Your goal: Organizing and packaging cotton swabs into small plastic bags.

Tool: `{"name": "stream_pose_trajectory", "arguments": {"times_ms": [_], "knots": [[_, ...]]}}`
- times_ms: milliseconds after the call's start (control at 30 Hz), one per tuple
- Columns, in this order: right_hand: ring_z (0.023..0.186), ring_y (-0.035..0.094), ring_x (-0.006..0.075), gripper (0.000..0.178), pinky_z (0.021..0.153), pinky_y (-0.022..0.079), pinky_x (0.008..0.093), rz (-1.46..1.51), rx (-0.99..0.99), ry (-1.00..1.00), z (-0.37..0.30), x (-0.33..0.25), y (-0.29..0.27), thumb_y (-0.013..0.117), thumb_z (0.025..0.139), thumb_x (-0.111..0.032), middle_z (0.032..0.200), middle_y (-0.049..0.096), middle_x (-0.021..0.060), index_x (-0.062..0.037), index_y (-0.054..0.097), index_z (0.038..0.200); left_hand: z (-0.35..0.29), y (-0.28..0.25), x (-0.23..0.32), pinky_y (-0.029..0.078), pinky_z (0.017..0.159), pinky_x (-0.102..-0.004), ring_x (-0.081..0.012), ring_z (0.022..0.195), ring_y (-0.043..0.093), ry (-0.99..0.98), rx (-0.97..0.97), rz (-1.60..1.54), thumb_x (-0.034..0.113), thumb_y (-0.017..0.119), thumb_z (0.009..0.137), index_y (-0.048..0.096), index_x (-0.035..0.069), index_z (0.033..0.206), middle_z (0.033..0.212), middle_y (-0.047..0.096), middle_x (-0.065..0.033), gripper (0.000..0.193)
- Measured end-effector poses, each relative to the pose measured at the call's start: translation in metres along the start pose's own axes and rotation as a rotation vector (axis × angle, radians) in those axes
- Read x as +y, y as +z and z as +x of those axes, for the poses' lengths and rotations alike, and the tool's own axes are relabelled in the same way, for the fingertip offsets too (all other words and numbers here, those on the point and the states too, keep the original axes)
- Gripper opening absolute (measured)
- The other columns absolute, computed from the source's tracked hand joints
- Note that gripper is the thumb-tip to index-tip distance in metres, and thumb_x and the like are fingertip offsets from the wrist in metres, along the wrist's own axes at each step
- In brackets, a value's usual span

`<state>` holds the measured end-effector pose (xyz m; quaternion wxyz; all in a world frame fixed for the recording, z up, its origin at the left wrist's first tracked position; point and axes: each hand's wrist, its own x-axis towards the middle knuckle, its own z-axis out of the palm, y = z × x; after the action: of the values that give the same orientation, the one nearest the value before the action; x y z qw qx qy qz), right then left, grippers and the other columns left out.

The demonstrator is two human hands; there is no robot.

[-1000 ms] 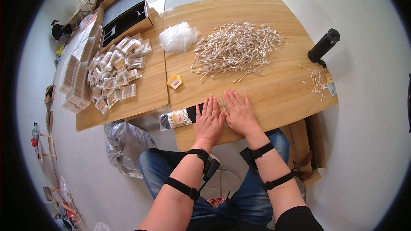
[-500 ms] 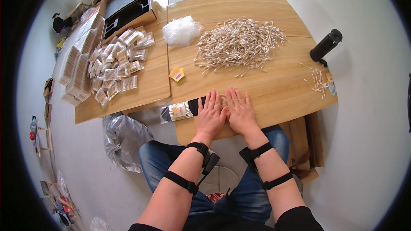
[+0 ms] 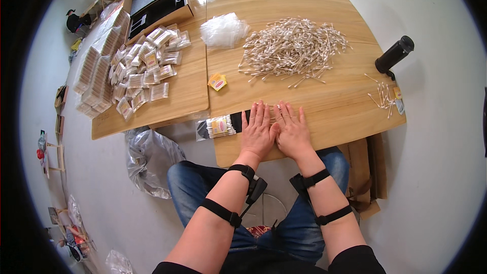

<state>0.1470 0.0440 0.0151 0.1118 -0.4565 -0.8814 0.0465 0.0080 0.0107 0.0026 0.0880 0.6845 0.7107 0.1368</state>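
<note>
Side by side, my left hand [image 3: 258, 133] and my right hand [image 3: 292, 131] lie flat near the front edge of the wooden table [image 3: 350, 106], fingers stretched out. A few cotton swabs show at the fingertips between them; the rest is hidden under the hands. My left hand rests partly over a black strip [image 3: 244, 121]. On the strip's left end, a clear bag of cotton swabs [image 3: 221, 126] with a yellow label reaches past the table edge. Farther off lies a large loose heap of cotton swabs [image 3: 294, 50]. Yellow cards [image 3: 217, 81] sit left of it.
Filled swab packs [image 3: 147, 66] pile up on the left, beside stacked packs [image 3: 96, 78] and an open carton [image 3: 158, 10]. Clear empty bags [image 3: 224, 30] lie at the back. A black bottle [image 3: 394, 55] and several stray swabs [image 3: 384, 96] are at the right edge.
The whole view has shifted slightly, with the table appearing a little farther right. Both hands stay flat in the same place on the table.
</note>
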Motion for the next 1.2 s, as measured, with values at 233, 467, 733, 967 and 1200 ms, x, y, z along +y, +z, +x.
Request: {"name": "stream_pose_trajectory", "arguments": {"times_ms": [233,467,733,967,1200], "knots": [[0.147,0.029,0.0272,0.063,0.119,0.013,0.0547,-0.038,-0.039,-0.009,0.012,0.003,-0.001,0.048,0.094,-0.033,0.157,0.035,0.0127,-0.0076,0.037,0.15,-0.002,0.003,-0.003,0.008,0.12,-0.0517,-0.0292,0.151,0.016,-0.018,0.037,-0.041,0.046,0.034,0.101,0.031,0.006,0.153,0.162,0.021,-0.0133,0.065],[0.146,0.03,0.0301,0.065,0.12,0.016,0.0497,0.099,0.038,0.02,0.008,0.011,0.0,0.051,0.094,-0.03,0.156,0.034,0.0163,-0.0021,0.033,0.15,-0.004,0.0,-0.004,0.008,0.121,-0.0503,-0.0273,0.151,0.016,0.024,0.025,-0.023,0.045,0.034,0.102,0.034,0.005,0.151,0.162,0.023,-0.0113,0.063],[0.136,0.042,0.0343,0.053,0.115,0.033,0.0432,0.384,0.332,0.118,0.007,0.025,0.007,0.051,0.088,-0.008,0.143,0.049,0.0185,0.0019,0.045,0.14,-0.008,0.009,-0.003,0.007,0.122,-0.0479,-0.0298,0.151,0.014,0.091,0.058,0.057,0.043,0.04,0.101,0.031,-0.002,0.15,0.16,0.022,-0.0191,0.068],[0.13,0.048,0.0363,0.049,0.112,0.037,0.0427,0.563,0.431,0.158,0.006,0.026,0.005,0.05,0.084,-0.003,0.136,0.054,0.0203,0.002,0.051,0.134,-0.016,0.005,0.008,0.006,0.121,-0.0504,-0.036,0.151,0.012,0.073,-0.021,0.13,0.044,0.039,0.101,0.024,-0.005,0.151,0.16,0.018,-0.0234,0.072],[0.124,0.053,0.0362,0.045,0.107,0.042,0.0415,0.729,0.532,0.248,0.006,0.03,0.004,0.047,0.086,-0.003,0.132,0.057,0.0217,0.0023,0.054,0.13,-0.002,-0.001,0.008,0.006,0.12,-0.0516,-0.0362,0.15,0.014,0.063,-0.04,0.202,0.046,0.039,0.1,0.024,-0.005,0.151,0.159,0.021,-0.0245,0.073]]}}
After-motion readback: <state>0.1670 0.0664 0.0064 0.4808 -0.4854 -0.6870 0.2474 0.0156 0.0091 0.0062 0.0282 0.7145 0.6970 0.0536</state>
